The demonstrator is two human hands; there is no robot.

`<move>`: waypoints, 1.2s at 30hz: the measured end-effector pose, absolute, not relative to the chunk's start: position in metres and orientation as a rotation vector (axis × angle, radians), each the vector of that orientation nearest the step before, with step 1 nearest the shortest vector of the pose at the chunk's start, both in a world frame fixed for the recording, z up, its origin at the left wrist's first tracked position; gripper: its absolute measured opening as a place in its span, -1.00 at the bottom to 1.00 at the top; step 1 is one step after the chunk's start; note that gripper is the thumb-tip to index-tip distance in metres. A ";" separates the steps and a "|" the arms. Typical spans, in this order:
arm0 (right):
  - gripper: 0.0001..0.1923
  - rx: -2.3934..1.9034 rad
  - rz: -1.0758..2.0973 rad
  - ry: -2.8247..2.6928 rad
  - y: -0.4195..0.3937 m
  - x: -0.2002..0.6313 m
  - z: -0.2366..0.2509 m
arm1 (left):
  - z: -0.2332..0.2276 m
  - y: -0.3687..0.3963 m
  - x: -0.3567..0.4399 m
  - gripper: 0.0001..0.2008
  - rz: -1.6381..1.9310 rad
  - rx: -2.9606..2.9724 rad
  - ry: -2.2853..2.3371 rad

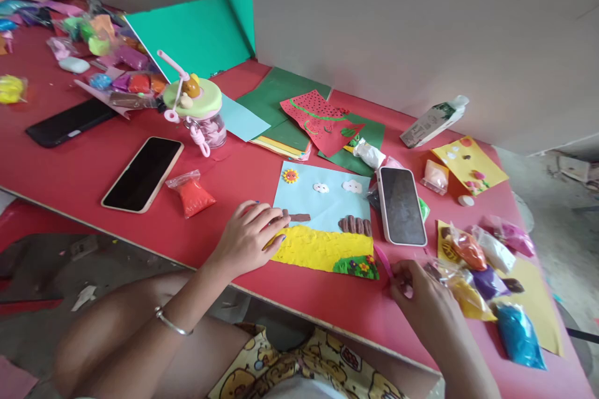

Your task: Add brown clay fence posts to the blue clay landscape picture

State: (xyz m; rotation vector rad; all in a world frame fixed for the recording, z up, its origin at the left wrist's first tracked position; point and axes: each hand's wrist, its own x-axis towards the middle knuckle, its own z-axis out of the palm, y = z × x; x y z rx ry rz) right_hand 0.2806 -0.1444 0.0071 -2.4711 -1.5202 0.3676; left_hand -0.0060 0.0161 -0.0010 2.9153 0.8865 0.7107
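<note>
**Both hands at the clay picture**

My left hand [250, 234] lies flat on the left edge of the clay picture [327, 224], fingers spread loosely over the yellow clay strip and gripping nothing. The picture lies on the red table [243, 168] right in front of me, near its front edge. My right hand [414, 293] sits just off the picture's lower right corner, fingertips pinched on a thin pink tool [384, 260]. A white phone [401, 206] lies face up beside the picture's right edge. Clay bags [486, 274] are heaped just right of my right hand.
</note>
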 end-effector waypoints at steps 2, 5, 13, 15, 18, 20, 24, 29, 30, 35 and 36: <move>-0.88 -2.466 0.372 -1.536 -0.143 0.280 0.007 | -0.002 0.015 -0.006 -0.74 0.695 2.936 0.887; -0.91 -2.427 0.357 -1.579 -0.145 0.279 0.007 | -0.004 0.014 -0.006 -0.73 0.655 2.954 0.879; -0.83 -2.318 0.389 -1.603 -0.153 0.276 0.028 | -0.002 0.015 -0.005 -0.55 0.548 2.918 0.911; -0.79 -2.260 0.362 -1.592 -0.151 0.273 0.035 | -0.003 0.015 -0.005 -0.55 0.525 2.907 0.914; -0.79 -2.125 0.331 -1.595 -0.141 0.260 0.043 | -0.004 0.017 -0.004 -0.53 0.541 2.874 0.953; -0.84 -2.006 0.303 -1.622 -0.131 0.247 0.045 | -0.005 0.018 -0.004 -0.55 0.563 2.840 1.022; -0.90 -1.747 0.252 -1.740 -0.106 0.217 0.043 | -0.007 0.019 -0.004 -0.61 0.574 2.814 1.065; -0.75 -1.578 0.257 -1.837 -0.075 0.186 0.044 | -0.008 0.016 -0.001 -0.65 0.548 2.864 1.077; -0.72 -1.578 0.233 -1.833 -0.070 0.182 0.043 | -0.009 0.015 -0.001 -0.66 0.543 2.867 1.087; -0.66 -1.614 0.135 -1.755 -0.051 0.170 0.033 | -0.009 0.014 0.000 -0.66 0.540 2.798 1.081; -0.67 -1.627 0.138 -1.734 -0.049 0.169 0.029 | -0.008 0.015 0.000 -0.65 0.540 2.766 1.078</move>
